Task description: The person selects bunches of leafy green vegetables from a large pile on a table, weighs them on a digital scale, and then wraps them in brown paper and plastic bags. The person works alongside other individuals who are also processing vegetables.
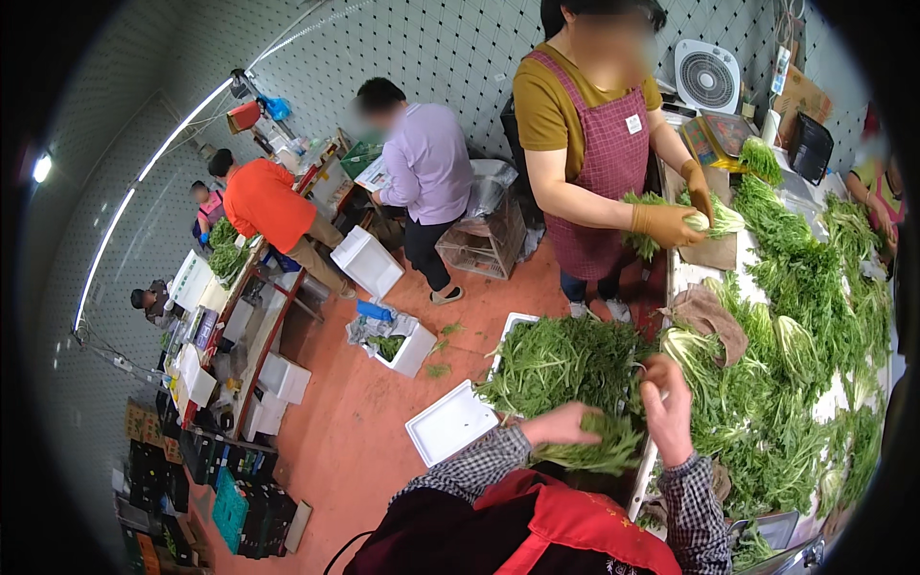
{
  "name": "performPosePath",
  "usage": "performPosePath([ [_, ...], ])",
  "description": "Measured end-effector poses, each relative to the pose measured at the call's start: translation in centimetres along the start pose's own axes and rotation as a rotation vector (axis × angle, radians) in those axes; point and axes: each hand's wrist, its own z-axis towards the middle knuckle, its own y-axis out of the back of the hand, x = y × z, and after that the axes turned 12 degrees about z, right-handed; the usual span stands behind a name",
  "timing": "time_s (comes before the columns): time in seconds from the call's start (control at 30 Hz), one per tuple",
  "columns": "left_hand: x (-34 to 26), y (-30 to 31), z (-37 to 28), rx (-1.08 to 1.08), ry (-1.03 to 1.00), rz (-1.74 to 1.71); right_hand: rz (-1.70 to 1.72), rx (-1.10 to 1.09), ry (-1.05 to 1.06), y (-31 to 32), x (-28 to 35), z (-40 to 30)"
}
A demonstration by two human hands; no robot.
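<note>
My left hand (564,425) is closed around a bunch of leafy greens (604,449), low in front of me. To its right my right hand (667,402) is raised at the edge of the worktable, thumb and fingers bent near each other; a small pale thing shows by the fingers, too small to name. Just beyond both hands a white foam box (512,323) is heaped with cut frilly greens (560,359). Heads of pale-stemmed leafy greens (798,345) cover the table on the right, with a brown cloth (719,323) lying on them.
Across the box a co-worker in brown gloves (665,224) holds greens. A white foam lid (451,424) and another foam box (410,352) lie on the red floor. More people stand at a far bench (277,316). A white fan (707,77) stands behind the table.
</note>
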Motion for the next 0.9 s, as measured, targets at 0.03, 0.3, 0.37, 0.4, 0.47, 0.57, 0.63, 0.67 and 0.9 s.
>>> performPosePath([
  [0.03, -0.9, 0.9, -0.1, -0.055, 0.101, -0.243, -0.088, -0.074, 0.089, 0.7, -0.3, 0.1],
  [0.3, -0.2, 1.2, 4.2, -0.242, 0.287, -1.535, 0.198, -0.277, -0.263, 5.9, -6.8, -7.5],
  [0.37, 0.1, 0.2, 5.5, -0.163, 0.216, -1.648, 0.290, -0.236, -0.448, 6.1, -7.5, -9.4],
  [0.4, -0.1, -0.4, 6.0, -0.110, 0.180, -1.687, 0.376, -0.242, -0.505, 5.4, -7.1, -9.9],
  [0.47, -1.7, -1.2, 6.8, -0.062, 0.199, -1.733, 0.557, -0.167, -0.552, 5.2, -7.4, -10.7],
  [0.57, -3.3, -2.9, 8.2, 0.021, 0.168, -1.719, 0.602, -0.091, -0.547, 5.7, -7.1, -11.3],
  [0.63, -4.9, -3.4, 8.8, 0.051, 0.145, -1.698, 0.574, -0.179, -0.510, 5.5, -7.0, -11.5],
  [0.67, -5.9, -3.6, 9.1, 0.048, 0.125, -1.679, 0.562, -0.211, -0.483, 5.8, -6.9, -11.4],
  [0.9, -8.0, -4.4, 10.4, -0.065, 0.049, -1.373, 0.772, -0.451, -0.557, 7.2, -8.6, -14.0],
])
